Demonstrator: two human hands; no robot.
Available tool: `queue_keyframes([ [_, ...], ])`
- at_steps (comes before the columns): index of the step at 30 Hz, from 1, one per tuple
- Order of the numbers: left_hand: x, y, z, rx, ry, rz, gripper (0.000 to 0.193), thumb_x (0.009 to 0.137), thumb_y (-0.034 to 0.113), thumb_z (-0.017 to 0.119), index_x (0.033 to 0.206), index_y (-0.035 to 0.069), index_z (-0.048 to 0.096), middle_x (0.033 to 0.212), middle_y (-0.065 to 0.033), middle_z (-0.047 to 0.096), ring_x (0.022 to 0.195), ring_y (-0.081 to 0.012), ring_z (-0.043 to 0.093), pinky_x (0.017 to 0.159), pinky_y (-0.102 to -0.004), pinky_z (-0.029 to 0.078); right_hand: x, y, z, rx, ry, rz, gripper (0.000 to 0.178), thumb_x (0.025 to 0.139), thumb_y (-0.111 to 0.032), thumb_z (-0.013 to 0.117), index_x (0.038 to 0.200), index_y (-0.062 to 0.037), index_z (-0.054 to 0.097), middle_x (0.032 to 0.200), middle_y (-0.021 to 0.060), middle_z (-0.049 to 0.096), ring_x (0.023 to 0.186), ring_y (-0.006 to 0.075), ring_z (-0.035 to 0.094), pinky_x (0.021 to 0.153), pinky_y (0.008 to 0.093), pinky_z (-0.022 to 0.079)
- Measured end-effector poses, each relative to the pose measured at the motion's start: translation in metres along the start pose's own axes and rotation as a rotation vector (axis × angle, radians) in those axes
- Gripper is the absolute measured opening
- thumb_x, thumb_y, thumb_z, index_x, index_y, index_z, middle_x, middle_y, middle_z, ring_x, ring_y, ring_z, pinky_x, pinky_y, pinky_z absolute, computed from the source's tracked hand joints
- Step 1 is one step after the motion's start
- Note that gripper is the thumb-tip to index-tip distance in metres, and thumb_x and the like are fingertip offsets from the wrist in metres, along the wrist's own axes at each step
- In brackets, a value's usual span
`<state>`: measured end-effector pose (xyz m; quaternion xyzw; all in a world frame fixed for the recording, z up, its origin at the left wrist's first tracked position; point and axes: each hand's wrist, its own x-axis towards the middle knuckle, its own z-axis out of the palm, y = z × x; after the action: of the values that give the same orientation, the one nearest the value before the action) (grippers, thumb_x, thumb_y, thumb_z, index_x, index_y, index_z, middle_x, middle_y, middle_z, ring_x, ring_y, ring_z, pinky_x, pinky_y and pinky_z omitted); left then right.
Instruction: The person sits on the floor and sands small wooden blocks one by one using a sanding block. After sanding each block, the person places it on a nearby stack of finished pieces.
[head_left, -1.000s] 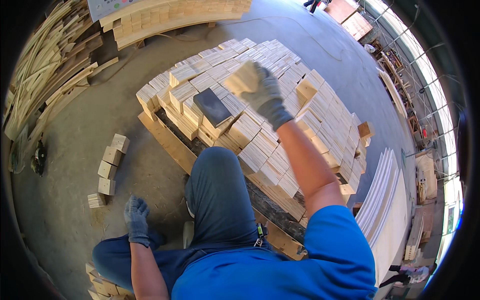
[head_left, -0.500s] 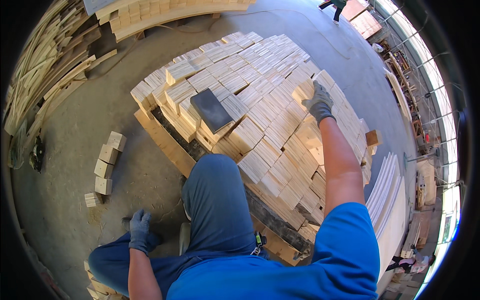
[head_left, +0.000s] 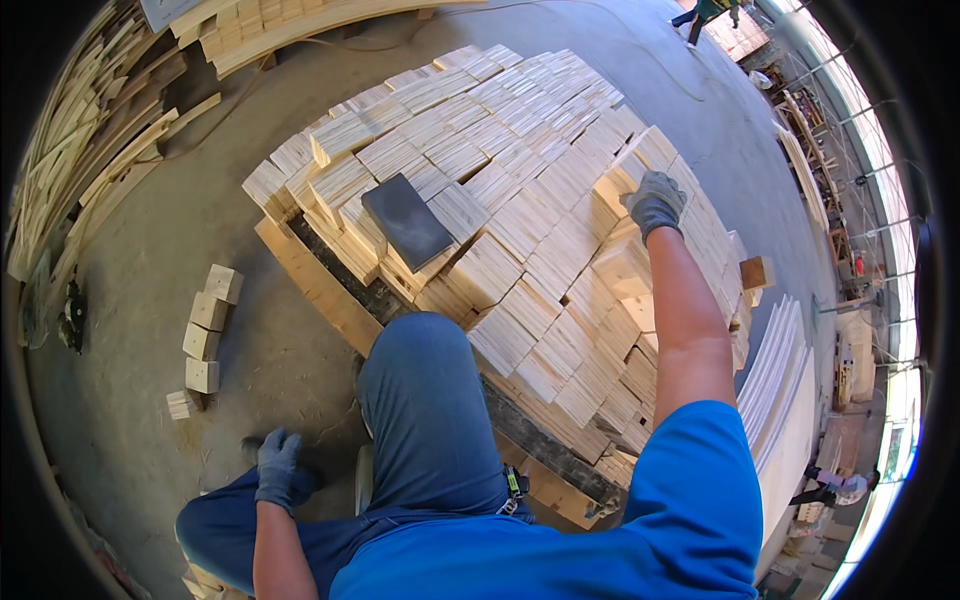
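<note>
A large stack of pale wooden blocks (head_left: 540,215) fills the middle, packed in tight rows on a low pallet. My right hand (head_left: 655,200), in a grey glove, reaches over its right part. The fingers are curled at the edge of a wooden block (head_left: 614,187) that sits higher than those around it; the fingertips are partly hidden. My left hand (head_left: 278,468), also gloved, rests by my bent left knee, holding nothing, with the fingers loosely apart. A dark flat rectangular slab (head_left: 408,222) lies tilted on the stack's near left part.
Several loose blocks (head_left: 203,340) form a row on the floor at the left. Long timber strips (head_left: 85,150) are heaped at far left. Another block stack (head_left: 290,28) stands at the back. White curved boards (head_left: 775,370) lie at right. A person (head_left: 700,15) is at the far edge.
My right hand's fingers have gone from stretched over the block to curled at its edge. The view has shifted slightly. A distant person has moved. My left hand stays by the knee.
</note>
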<state>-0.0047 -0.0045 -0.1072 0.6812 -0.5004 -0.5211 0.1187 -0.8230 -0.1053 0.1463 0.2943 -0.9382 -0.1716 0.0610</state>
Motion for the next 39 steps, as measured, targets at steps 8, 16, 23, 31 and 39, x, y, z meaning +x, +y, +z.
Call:
queue_keyframes([
  [8,-0.003,0.0,0.003,0.138,0.033,0.081,0.06,0.094,0.03,0.079,0.139,-0.007,0.063,0.132,-0.0223,0.07,0.121,-0.0328,0.067,0.106,-0.04,0.051,-0.011,-0.009,0.0,-0.068,0.164,-0.134,0.085,0.08,-0.039,0.087,0.155,-0.0213,0.052,0.159,0.009,0.051,0.138,0.0305,0.057,0.11,0.05,0.045],
  [16,-0.011,0.017,0.006,0.188,0.008,0.04,0.061,0.093,0.03,0.079,0.139,-0.007,0.063,0.128,-0.0215,0.072,0.117,-0.0316,0.068,0.104,-0.0388,0.052,0.009,-0.016,0.013,-0.086,0.17,-0.249,0.07,0.093,-0.015,0.066,0.159,-0.0296,0.046,0.157,0.011,0.051,0.133,0.033,0.062,0.106,0.0512,0.05],
  [23,-0.011,0.03,0.006,0.25,-0.021,0.1,0.062,0.093,0.033,0.079,0.137,-0.007,0.064,0.125,-0.0217,0.073,0.114,-0.0317,0.069,0.101,-0.0395,0.053,0.025,-0.02,0.017,-0.099,0.169,-0.183,0.052,0.1,-0.018,0.058,0.151,-0.0282,0.052,0.141,0.0083,0.062,0.128,0.0325,0.065,0.102,0.0522,0.052],
  [31,-0.018,0.041,0.013,0.195,-0.005,0.069,0.058,0.093,0.029,0.079,0.136,-0.007,0.064,0.122,-0.0201,0.073,0.111,-0.0303,0.069,0.099,-0.0394,0.054,0.023,-0.02,0.03,-0.032,0.196,-0.121,0.057,0.105,-0.022,0.05,0.16,-0.0308,0.043,0.153,0.0078,0.055,0.133,0.0324,0.062,0.106,0.0535,0.05],
  [39,-0.019,0.043,0.013,0.137,-0.018,0.038,0.056,0.093,0.024,0.08,0.137,-0.007,0.063,0.118,-0.0168,0.073,0.107,-0.0264,0.069,0.096,-0.0369,0.054,-0.009,-0.028,0.019,-0.123,0.283,-0.197,0.057,0.1,-0.021,0.059,0.156,-0.0165,0.048,0.157,0.0097,0.05,0.136,0.0315,0.058,0.105,0.0519,0.046],
])
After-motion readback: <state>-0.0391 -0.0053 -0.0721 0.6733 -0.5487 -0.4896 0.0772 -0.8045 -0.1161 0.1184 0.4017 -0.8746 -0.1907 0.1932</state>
